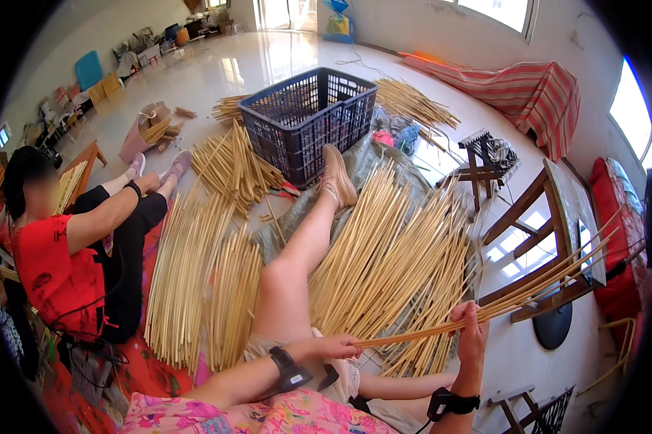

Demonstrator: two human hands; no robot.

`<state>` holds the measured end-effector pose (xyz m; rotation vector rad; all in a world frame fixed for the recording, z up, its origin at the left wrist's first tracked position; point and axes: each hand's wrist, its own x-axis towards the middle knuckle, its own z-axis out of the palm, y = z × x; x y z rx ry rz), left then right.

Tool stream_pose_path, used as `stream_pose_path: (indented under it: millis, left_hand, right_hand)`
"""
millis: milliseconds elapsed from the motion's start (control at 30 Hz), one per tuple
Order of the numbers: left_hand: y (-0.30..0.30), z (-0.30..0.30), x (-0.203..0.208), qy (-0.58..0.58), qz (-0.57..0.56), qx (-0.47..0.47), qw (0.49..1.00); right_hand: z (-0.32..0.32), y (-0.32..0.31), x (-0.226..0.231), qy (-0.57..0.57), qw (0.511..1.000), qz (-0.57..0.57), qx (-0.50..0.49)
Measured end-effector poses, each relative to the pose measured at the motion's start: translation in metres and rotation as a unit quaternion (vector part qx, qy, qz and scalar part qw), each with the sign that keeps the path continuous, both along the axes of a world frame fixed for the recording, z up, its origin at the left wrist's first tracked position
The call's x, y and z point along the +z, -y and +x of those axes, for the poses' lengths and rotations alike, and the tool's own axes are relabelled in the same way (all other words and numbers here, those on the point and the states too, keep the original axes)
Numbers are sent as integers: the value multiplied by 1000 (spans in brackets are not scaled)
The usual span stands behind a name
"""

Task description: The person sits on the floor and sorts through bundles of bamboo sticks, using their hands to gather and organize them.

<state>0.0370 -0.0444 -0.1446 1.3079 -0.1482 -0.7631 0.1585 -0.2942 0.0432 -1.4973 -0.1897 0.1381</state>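
Note:
A small bundle of long, thin straw-coloured canes (405, 335) lies across my lap, its far ends fanning out to the right past a wooden stool. My left hand (339, 347) is closed on the bundle's near end. Further along, my right hand (472, 334) wraps round the same canes with its fingers upright. Just beyond, a wide layer of similar canes (384, 253) is spread on a grey-green sheet (279, 224). Another layer of canes (185, 282) lies left of my outstretched leg.
A dark plastic crate (304, 141) stands past my foot, with shorter cane pieces (235, 166) heaped beside it. At the left sits a person in red (54, 264). A wooden stool (550, 217) and a small folding stool (478, 163) stand right; striped cloth (536, 94) covers something low behind.

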Motion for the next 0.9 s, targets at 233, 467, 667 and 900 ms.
stream_pose_path:
  millis: [233, 467, 667, 900]
  left_hand:
    - [1, 8, 11, -104, -25, 152, 983]
    - [-13, 17, 27, -168, -269, 219, 923]
    - [-17, 19, 19, -200, -291, 241, 904]
    - [-8, 19, 25, -211, -197, 178, 941]
  right_hand:
    - [-12, -7, -18, 55, 998, 33, 5]
    - [-13, -18, -25, 69, 997, 45, 3]
    - [-26, -34, -37, 60, 997, 29, 27]
    - [-44, -32, -59, -14, 996, -10, 84]
